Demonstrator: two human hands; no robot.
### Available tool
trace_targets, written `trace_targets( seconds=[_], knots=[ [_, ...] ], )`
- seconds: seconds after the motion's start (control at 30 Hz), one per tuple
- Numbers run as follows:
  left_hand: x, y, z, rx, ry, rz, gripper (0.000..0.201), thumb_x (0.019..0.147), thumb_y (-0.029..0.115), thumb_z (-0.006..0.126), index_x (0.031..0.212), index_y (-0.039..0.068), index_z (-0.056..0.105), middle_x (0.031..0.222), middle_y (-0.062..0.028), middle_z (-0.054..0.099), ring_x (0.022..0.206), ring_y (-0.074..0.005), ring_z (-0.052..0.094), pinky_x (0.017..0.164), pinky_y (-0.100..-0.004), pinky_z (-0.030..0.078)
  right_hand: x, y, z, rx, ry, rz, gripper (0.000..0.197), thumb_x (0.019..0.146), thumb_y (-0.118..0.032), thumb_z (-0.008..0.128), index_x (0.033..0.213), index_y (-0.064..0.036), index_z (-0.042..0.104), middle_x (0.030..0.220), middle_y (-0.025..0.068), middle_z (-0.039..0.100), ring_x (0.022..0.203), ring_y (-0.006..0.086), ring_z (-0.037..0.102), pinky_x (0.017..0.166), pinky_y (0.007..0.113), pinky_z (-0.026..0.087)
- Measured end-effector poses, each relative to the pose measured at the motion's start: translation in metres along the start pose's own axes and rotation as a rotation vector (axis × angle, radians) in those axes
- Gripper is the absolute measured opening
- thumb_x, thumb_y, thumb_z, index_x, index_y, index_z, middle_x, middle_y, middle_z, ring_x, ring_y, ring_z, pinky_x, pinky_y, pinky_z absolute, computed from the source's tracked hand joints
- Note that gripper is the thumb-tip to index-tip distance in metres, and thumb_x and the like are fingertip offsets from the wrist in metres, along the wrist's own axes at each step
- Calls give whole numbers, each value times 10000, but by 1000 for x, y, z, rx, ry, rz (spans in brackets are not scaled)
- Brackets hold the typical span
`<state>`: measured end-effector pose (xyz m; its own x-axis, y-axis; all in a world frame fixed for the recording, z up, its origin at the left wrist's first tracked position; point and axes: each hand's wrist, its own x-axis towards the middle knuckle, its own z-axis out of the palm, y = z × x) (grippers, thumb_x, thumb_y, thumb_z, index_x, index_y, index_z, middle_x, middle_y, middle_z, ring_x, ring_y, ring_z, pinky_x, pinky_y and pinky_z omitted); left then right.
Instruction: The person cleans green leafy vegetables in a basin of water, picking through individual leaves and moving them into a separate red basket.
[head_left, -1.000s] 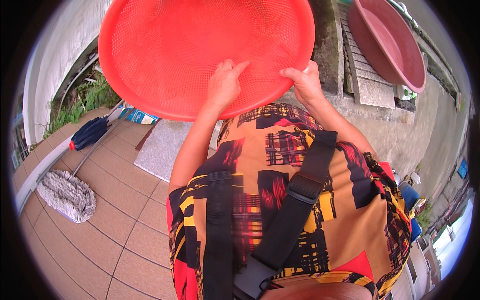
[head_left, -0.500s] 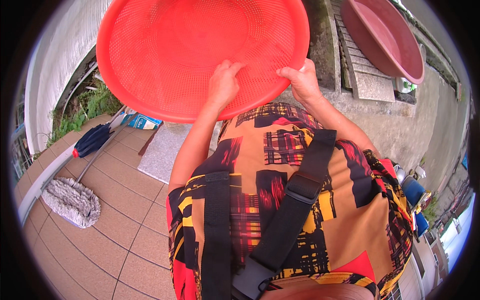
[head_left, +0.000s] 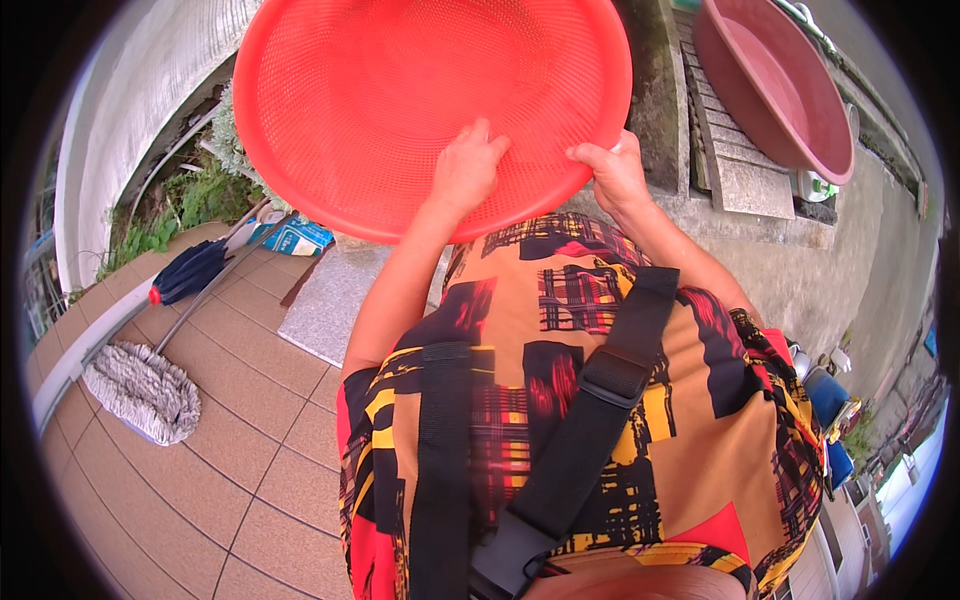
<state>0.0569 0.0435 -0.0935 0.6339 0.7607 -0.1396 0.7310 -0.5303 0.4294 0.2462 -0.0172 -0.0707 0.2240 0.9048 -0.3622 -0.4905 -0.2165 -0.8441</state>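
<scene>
A large red plastic mesh basket (head_left: pixel 400 190), round and wide, is tilted with its inside toward me at the top of the view. My right hand (head_left: pixel 615 172) grips its right near rim, the thumb on the inner side and the fingers hidden behind the wall. Inside the basket, my left hand (head_left: pixel 468 170) rests by the mesh near the front rim. Its fingers are a little bent and apart, with nothing visible in them. Whether its fingertips press the mesh is hard to tell. No contents show in the basket.
At the upper right a big reddish-brown tub (head_left: pixel 775 85) sits on a slatted concrete slab (head_left: pixel 745 185). To the left, a grey mop head (head_left: pixel 145 392), a folded dark blue umbrella (head_left: pixel 190 270) and a blue-and-white packet (head_left: pixel 297 237) lie on brown tiles (head_left: pixel 270 400).
The basket has shifted to the right with my right hand on its rim. My left hand has moved right along with it, its fingers changing angle against the mesh.
</scene>
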Motion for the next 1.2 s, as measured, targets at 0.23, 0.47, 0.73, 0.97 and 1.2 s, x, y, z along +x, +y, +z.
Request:
trace_targets(
  seconds=[0.23, 0.47, 0.73, 0.97, 1.2],
  knots=[
    [-21, 0, -4, -112, 66, -80, 276, 726, 21, 522, 1001, 43, 545, 934, -149, 486, 923, -338, 519, 761, -431, 444, 4, 6, -6, -8, 53, 5, 326, 657, 89, 579, 981, 60, 563, 926, 102, 625, 817, 184, 608, 745, 291, 485],
    [-65, -18, -38, -37, 598, -165, 368, 714, 17, 580, 1080, 27, 537, 1001, -164, 484, 919, -330, 498, 759, -397, 440, 8, 17, -23, 11, 142, 70, 257, 660, 90, 567, 913, 53, 596, 871, 112, 640, 755, 190, 620, 718, 301, 504],
    [-114, -69, -13, -812, 689, -770, 507, 784, 158, 634, 1221, 25, 414, 1083, -119, 474, 983, -252, 512, 759, -377, 473, 9, 27, -36, 83, 260, 164, 216, 649, 79, 565, 860, 61, 604, 805, 106, 635, 704, 194, 616, 666, 303, 507],
    [-98, -36, 3, -1885, 360, -800, 521, 795, 139, 616, 1248, 45, 376, 1142, -121, 505, 974, -302, 567, 689, -449, 541, 7, 25, -23, 13, 167, 157, 230, 657, 57, 581, 885, 54, 608, 838, 111, 641, 733, 190, 623, 694, 303, 507],
    [-125, -69, 8, -2047, 704, -784, 557, 686, -65, 512, 1227, 5, 399, 1173, -139, 507, 1060, -329, 524, 842, -504, 485, 2, 2, 13, -57, -228, 249, 473, 781, -179, 648, 1159, 56, 488, 1028, 131, 609, 839, 182, 616, 722, 288, 499]
  ],
)
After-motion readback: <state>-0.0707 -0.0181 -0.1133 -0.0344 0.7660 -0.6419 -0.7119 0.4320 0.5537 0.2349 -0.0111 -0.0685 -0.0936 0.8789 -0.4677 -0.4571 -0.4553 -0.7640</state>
